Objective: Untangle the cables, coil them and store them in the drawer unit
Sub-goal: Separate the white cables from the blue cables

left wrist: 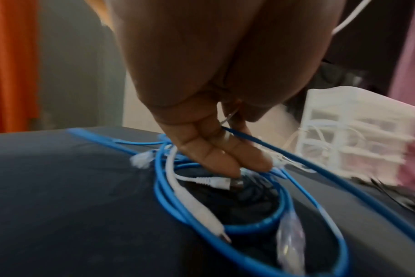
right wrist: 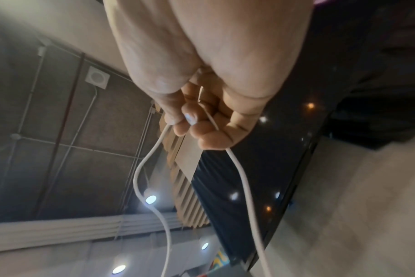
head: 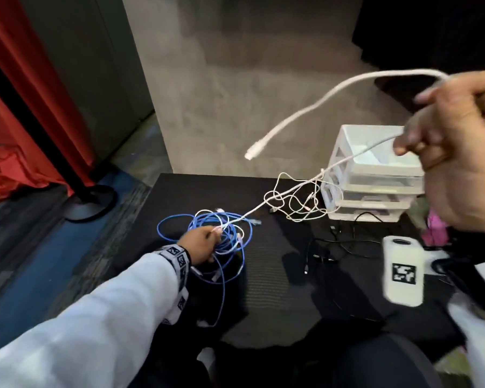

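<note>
Head view: right hand [head: 459, 152], upper right of frame, is gripping a white cable [head: 314, 105] and lifting it off the black table [head: 266, 275]; left hand [head: 199, 245], centre, is pinning the blue ethernet cable [head: 177, 219] tangle. The drawer unit [head: 373, 175] is standing at right.

Left wrist view: fingers [left wrist: 211, 151] are curling into blue loops around a white USB plug [left wrist: 216, 181].

Right wrist view: fingers [right wrist: 192, 120] are clamping the white cable.

Risk: pulling may tighten the knot or drag the thin white cord [head: 297, 203] along.

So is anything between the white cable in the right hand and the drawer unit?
Yes. The thick white cable gripped by the right hand still runs down into the blue cable tangle under the left hand, crossing a thin white wire snarl beside the shut translucent plastic drawer unit.
</note>
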Tool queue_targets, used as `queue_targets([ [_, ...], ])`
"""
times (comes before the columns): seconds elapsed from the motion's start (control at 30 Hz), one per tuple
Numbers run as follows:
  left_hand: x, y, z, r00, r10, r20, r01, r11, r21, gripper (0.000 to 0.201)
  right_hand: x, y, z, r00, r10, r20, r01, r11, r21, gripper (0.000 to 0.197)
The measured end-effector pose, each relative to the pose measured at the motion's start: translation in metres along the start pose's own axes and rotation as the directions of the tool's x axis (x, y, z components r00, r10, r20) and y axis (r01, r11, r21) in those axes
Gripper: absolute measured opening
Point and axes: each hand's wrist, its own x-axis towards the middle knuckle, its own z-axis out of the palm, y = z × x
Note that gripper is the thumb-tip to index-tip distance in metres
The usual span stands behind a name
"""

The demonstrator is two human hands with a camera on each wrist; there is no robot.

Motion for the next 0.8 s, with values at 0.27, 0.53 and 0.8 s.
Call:
queue_targets([
  [0.27,-0.023,0.026,-0.06,0.992,0.106,-0.067,-0.095,0.983,0.159,0.047,-0.019,0.033,0.0,0.978,0.21,0.024,-0.173,0.861,-0.479,0.012],
  [0.53,-0.062,0.097,-0.066,0.877,0.456,-0.152,-0.386,0.857,0.343,0.049,-0.08,0.123,0.092,0.842,0.366,0.397,-0.102,0.83,-0.548,0.043],
  [0.8,-0.045,0.055,-0.032,0.938,0.347,0.017,-0.345,0.927,0.144,0.02,-0.079,0.157,0.098,0.848,0.366,0.385,0.079,0.63,-0.773,0.026],
])
